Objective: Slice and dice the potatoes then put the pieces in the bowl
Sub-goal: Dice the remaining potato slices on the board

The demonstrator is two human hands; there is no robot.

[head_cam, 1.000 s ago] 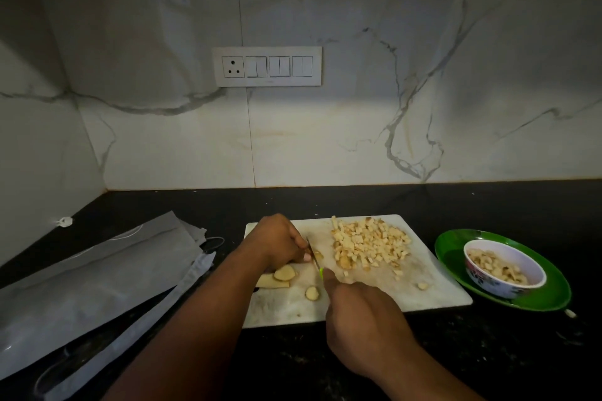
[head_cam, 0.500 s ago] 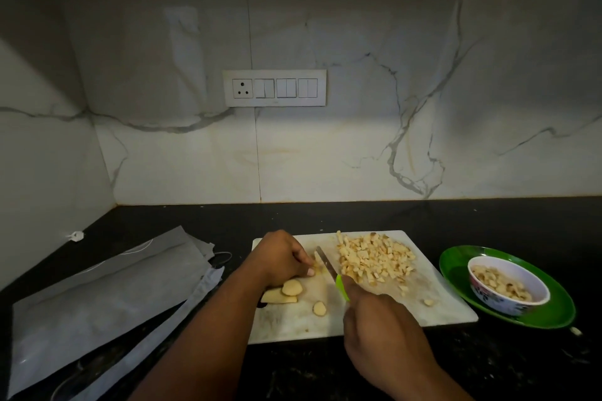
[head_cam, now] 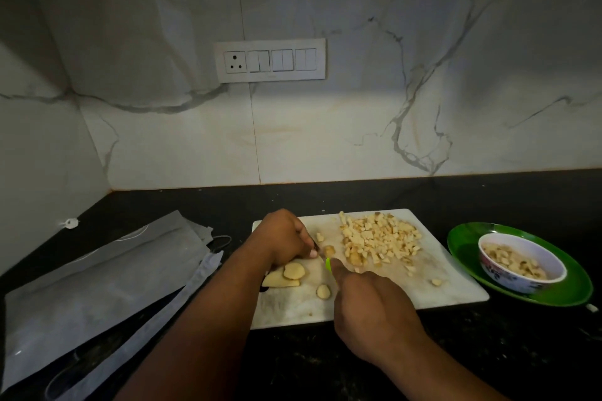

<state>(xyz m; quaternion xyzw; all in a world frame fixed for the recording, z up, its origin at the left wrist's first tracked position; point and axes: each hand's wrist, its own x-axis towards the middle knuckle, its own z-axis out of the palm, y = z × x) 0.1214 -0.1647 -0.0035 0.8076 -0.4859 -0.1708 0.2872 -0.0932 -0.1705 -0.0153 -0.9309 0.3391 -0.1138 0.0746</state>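
Dicing under way on the cutting board [head_cam: 449, 286]. A green-handled knife [head_cam: 328, 263] is gripped by the right hand [head_cam: 368, 306]; a potato piece is held down under the curled left hand [head_cam: 286, 236]. Three slices [head_cam: 294, 270] await cutting. One diced pile [head_cam: 379, 238] needs transferring; one bowl [head_cam: 521, 265], partly filled, on one green plate [head_cam: 462, 242].

You have one white cutting board [head_cam: 368, 306] on the bench, and on it one heap of diced potato [head_cam: 379, 239]. Three uncut potato slices [head_cam: 294, 271] lie near your left arm, and a few stray cubes sit apart from the heap; their exact number is hard to tell. To your right you have one bowl [head_cam: 521, 265] with diced pieces in it, standing on one green plate [head_cam: 465, 244]. One switch panel [head_cam: 270, 60] is on the wall.
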